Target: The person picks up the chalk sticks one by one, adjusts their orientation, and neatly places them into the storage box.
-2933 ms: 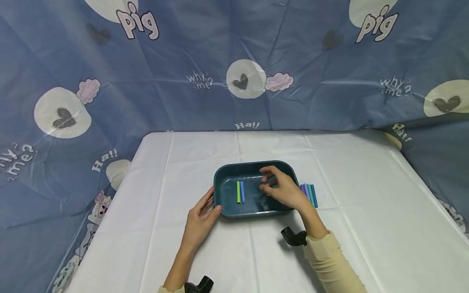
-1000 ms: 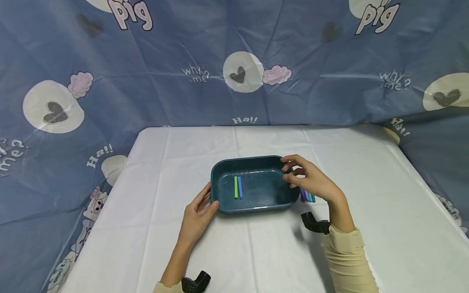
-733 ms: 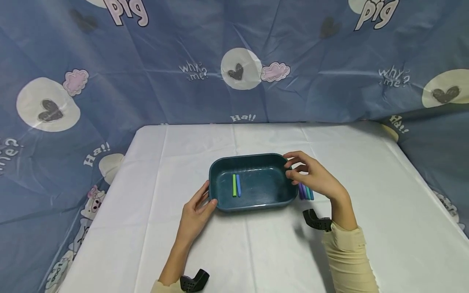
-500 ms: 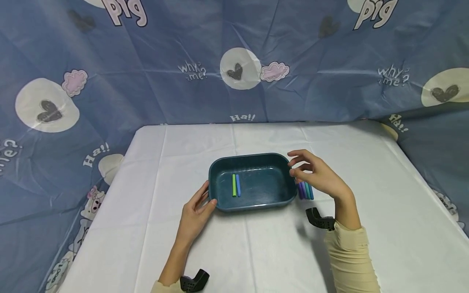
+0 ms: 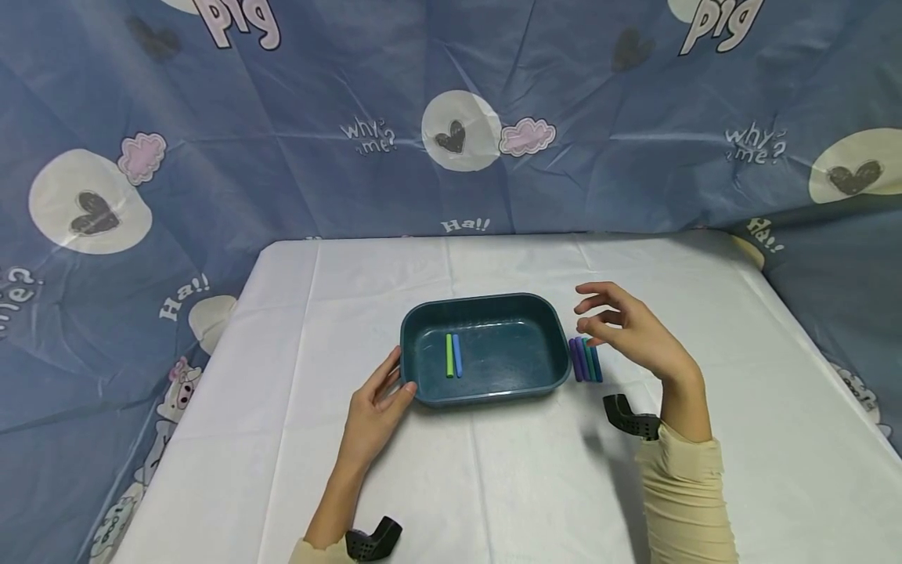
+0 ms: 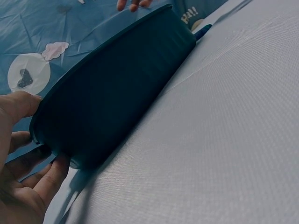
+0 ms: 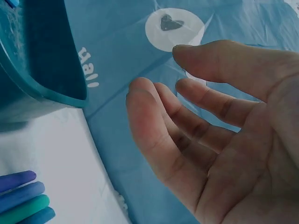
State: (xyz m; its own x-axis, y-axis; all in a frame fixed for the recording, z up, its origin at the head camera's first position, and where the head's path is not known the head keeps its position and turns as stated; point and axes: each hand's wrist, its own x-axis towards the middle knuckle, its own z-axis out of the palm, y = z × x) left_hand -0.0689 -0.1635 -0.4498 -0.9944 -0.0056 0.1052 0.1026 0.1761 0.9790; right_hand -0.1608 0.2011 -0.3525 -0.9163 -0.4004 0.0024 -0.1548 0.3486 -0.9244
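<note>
A dark teal rectangular tray (image 5: 486, 399) with rounded corners sits on the white-covered table. My left hand (image 5: 373, 423) holds its near left corner, the thumb on the front side and the other fingers against the left end; the left wrist view shows these fingers (image 6: 53, 179) touching the outer wall. Inside the tray lie a green stick (image 5: 449, 356) and a blue stick (image 5: 457, 356), side by side. My right hand (image 5: 634, 329) hovers right of the tray, fingers loosely bent, nothing between them. Below it several slim purple, blue and teal sticks (image 5: 579, 360) lie in a row.
A white cloth (image 5: 338, 313) covers the table. Behind and at the sides hangs a blue printed curtain (image 5: 317, 180). Black wrist mounts (image 5: 630, 419) sit on both forearms. The row of sticks lies close against the tray's right end.
My right hand has moved from above the tray's inside out to the right, past its rim, to over the stick row. My left hand keeps its place on the tray. The view has shifted slightly.
</note>
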